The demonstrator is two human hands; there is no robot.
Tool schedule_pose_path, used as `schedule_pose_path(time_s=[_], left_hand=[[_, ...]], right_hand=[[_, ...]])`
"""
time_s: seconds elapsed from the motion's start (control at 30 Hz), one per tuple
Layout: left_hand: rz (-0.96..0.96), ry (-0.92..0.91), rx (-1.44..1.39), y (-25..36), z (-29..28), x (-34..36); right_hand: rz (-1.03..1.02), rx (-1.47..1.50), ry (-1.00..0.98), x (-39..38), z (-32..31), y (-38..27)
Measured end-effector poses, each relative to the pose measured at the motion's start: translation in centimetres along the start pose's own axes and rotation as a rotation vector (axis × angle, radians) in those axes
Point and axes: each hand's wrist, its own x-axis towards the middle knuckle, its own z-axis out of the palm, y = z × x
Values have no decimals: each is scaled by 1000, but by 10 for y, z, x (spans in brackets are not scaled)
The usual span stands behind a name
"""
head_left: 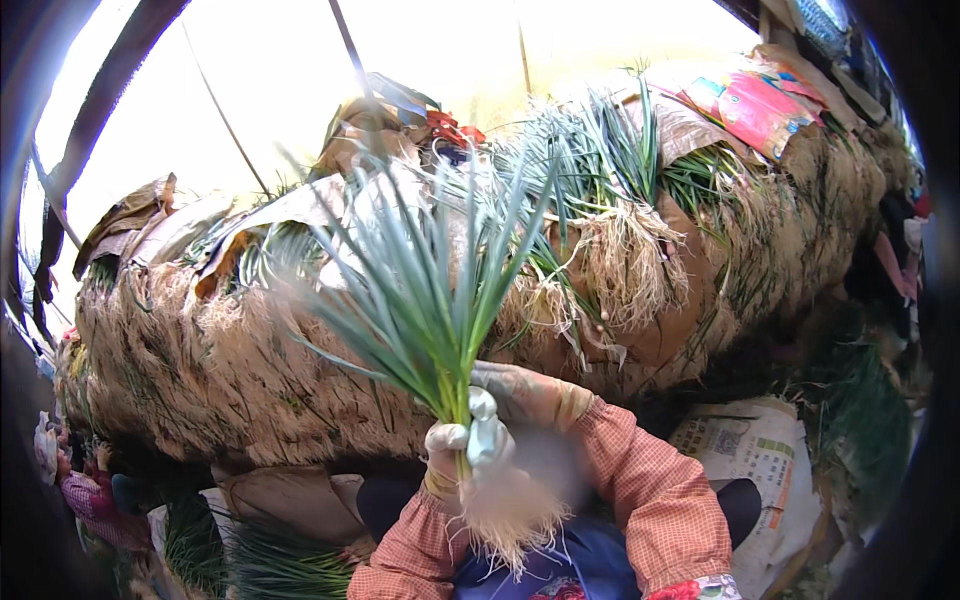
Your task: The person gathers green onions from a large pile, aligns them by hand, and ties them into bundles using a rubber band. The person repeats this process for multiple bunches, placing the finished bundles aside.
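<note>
Holding a bunch [440, 350] of what looks like green onions, leaves fanning out above the fingers and pale roots [515, 525] dangling just below them. The left hand [450, 462] is gloved, its fingers closed around the stalks near the bottom. The right hand [530, 393], gloved too, is just behind the stalks, up and right of the left fingers; its fingertips are hidden, so I can't tell how open they are or if they've got anything. There's a blurry patch right beside the left fingers as well. Beyond the fingers sits a huge pile [270, 380], roots facing out, with a loose clump [630, 260] on it, up and right of them, and a pink sack [760, 110] farther right. A white sack [750, 450] lies well right of the fingers, more greens [285, 560] down left, and another person [105, 505] way off left.
</note>
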Motion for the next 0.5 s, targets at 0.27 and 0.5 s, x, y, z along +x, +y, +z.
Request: schedule_pose_path(time_s=[0.27,0.5], left_hand=[[-276,669,400,-9,-31,-23],[-159,394,353,-6,-28,-11]], right_hand=[[353,-391,200,-57,-32,-4],[57,-1889,621,-114,-73,8]])
